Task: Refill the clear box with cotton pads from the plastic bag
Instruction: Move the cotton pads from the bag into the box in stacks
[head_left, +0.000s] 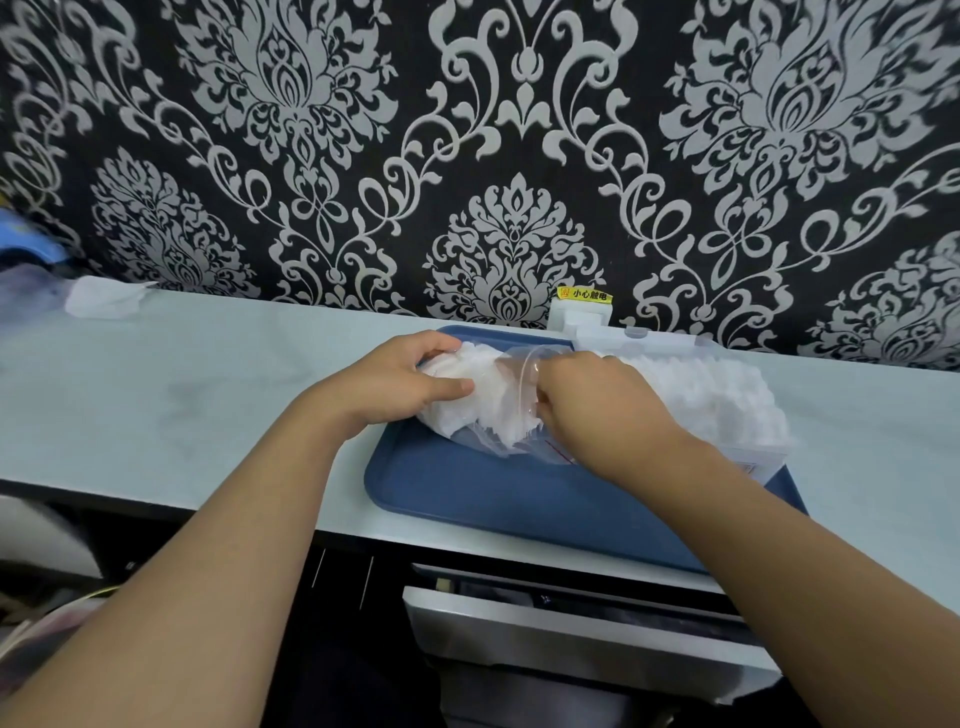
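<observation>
Now both hands meet at the middle of the frame, over a blue tray (519, 499) that lies on a pale countertop (182, 395). The left hand (400, 382) grips the closed end of the plastic bag (483, 410); its fingers curl over the top of the bag and the thumb presses along the front side. The bag is clear and full of white cotton pads, and it lies on its side on the tray. The right hand (597, 400) is at the open mouth of the bag, with curled fingers that seem to pinch the thin plastic edge; whether it also holds pads I cannot tell. Just to the right of this hand stands the clear box (727, 405), touching the tray, already filled with white pads. Its lid (654, 338) is open toward the patterned wallpaper (519, 156). At the left edge of the frame a white crumpled tissue (106, 299) rests on the countertop.
</observation>
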